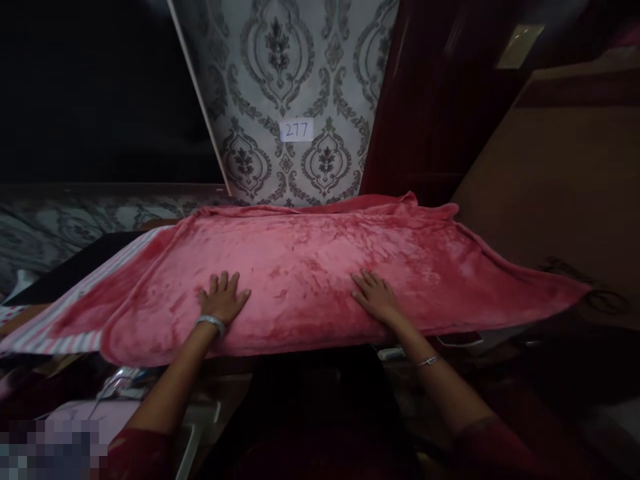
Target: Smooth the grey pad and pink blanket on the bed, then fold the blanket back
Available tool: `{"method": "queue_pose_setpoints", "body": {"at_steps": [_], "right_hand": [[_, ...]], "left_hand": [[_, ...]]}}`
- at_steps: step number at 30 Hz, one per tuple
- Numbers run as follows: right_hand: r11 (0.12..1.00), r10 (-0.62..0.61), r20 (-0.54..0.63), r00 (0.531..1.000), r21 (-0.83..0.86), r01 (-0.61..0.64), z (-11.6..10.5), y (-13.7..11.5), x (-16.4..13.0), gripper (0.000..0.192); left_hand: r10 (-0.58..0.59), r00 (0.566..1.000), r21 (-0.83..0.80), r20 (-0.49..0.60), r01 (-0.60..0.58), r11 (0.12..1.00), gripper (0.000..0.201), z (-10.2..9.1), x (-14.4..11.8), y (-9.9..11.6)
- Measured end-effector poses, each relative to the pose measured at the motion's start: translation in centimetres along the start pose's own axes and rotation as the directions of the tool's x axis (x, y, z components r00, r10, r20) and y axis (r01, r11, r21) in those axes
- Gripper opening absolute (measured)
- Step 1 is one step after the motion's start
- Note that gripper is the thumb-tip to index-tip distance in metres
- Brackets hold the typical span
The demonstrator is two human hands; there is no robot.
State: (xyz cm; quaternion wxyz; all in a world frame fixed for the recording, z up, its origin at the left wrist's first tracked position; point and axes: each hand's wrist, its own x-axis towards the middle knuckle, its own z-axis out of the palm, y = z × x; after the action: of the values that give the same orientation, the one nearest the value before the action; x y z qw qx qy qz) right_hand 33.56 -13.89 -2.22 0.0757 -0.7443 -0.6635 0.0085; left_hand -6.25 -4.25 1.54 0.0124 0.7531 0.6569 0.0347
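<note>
Pink plush blanket (305, 267) spread wide, far edge rumpled near damask wallpaper (280, 60). Left hand (223, 300), right hand (377, 297) palm-down near front edge, well apart, fingers spread, grasping nothing; plush between. Striped fabric (80, 342) past left edge. Right corner tapers out. "277" label (297, 129) behind.

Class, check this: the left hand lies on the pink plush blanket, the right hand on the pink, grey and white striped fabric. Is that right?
Not quite: the head view shows the right hand on the pink plush blanket too, not on the striped fabric; the left hand is as stated.
</note>
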Motion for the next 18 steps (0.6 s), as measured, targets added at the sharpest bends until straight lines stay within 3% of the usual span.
{"method": "queue_pose_setpoints", "body": {"at_steps": [2, 4, 6, 9, 12, 15, 18], "right_hand": [[0.996, -0.005, -0.039, 0.999, 0.089, 0.009, -1.0, 1.3, 1.1, 0.053], [0.992, 0.048, -0.127, 0.991, 0.119, -0.033, -2.0, 2.6, 2.1, 0.053], [0.992, 0.117, -0.165, 0.979, 0.073, -0.106, -2.2, 3.4, 2.7, 0.056], [0.986, 0.163, -0.076, 0.984, -0.025, -0.165, -1.2, 3.7, 2.8, 0.058], [0.985, 0.155, -0.049, 0.987, -0.074, -0.158, 0.4, 3.7, 2.4, 0.059], [0.986, 0.138, -0.079, 0.987, -0.084, -0.145, 1.6, 4.1, 2.3, 0.059], [0.987, 0.134, -0.081, 0.988, -0.073, -0.14, 2.3, 4.7, 2.4, 0.061]], "left_hand": [[0.041, 0.999, -0.006, -0.015, -0.041, 0.999, 0.076, -0.3, 0.6, 1.4], [0.106, 0.994, -0.013, -0.024, -0.107, 0.994, 0.073, -0.4, 1.4, 4.2], [0.232, 0.973, -0.025, -0.01, -0.232, 0.972, 0.066, -0.4, 2.1, 8.4], [0.482, 0.874, -0.073, 0.062, -0.478, 0.875, 0.063, -0.3, 2.9, 15.9], [0.553, 0.828, -0.11, 0.093, -0.544, 0.832, 0.067, 0.3, 3.7, 21.7], [0.523, 0.848, -0.122, 0.085, -0.512, 0.85, 0.066, 1.5, 4.7, 23.8], [0.462, 0.884, -0.115, 0.07, -0.453, 0.884, 0.067, 2.3, 5.9, 21.7]]}}
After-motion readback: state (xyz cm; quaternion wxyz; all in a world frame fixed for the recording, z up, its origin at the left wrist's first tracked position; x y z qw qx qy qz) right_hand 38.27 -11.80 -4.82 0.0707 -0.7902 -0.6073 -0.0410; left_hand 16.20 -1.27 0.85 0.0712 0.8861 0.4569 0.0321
